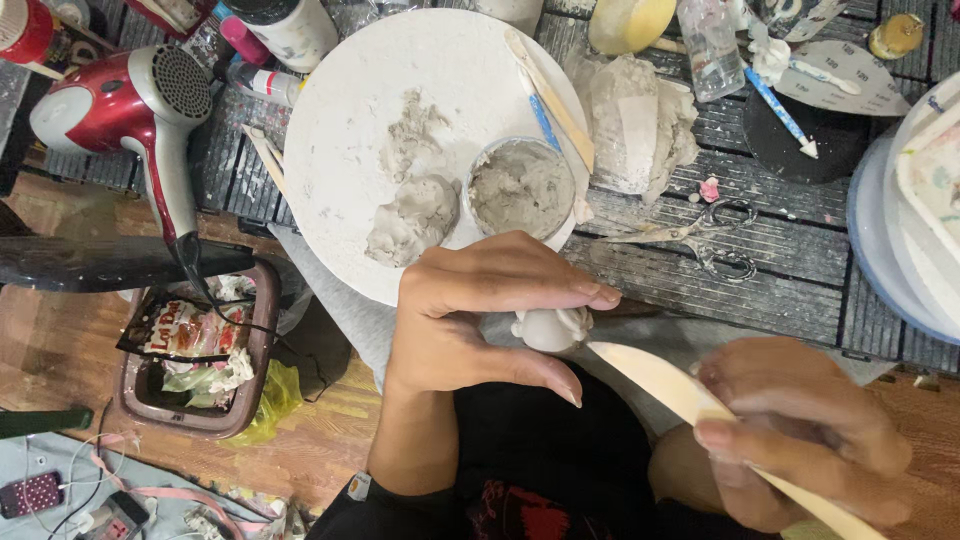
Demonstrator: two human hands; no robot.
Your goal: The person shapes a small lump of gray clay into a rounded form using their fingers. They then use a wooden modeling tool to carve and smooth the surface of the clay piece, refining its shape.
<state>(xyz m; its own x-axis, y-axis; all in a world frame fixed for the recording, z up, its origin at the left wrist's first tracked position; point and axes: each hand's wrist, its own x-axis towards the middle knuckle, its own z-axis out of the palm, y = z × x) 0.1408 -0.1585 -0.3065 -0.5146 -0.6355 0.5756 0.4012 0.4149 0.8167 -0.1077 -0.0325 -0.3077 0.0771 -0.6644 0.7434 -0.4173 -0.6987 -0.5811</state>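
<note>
1. Left hand (pixel 470 310) — fingers curled around small white clay figure (pixel 552 327), held above lap.
2. Right hand (pixel 800 435) — clamped on wooden modelling tool (pixel 665 385), tip just beside figure.
3. Cup (pixel 521 187) on white board (pixel 350 130) holds grey clay paste.

A home craft workshop for clay modelling: a slatted worktable (pixel 700 270), smeared with dried clay, carries a round white board (pixel 340 150) with grey clay lumps (pixel 412 222) and a cup of wet clay (pixel 521 187) at twelve o'clock. Scissors (pixel 705 238) lie at two o'clock, a red hair dryer (pixel 130 100) at ten, a full waste bin (pixel 200 350) on the wooden floor at nine.
</note>
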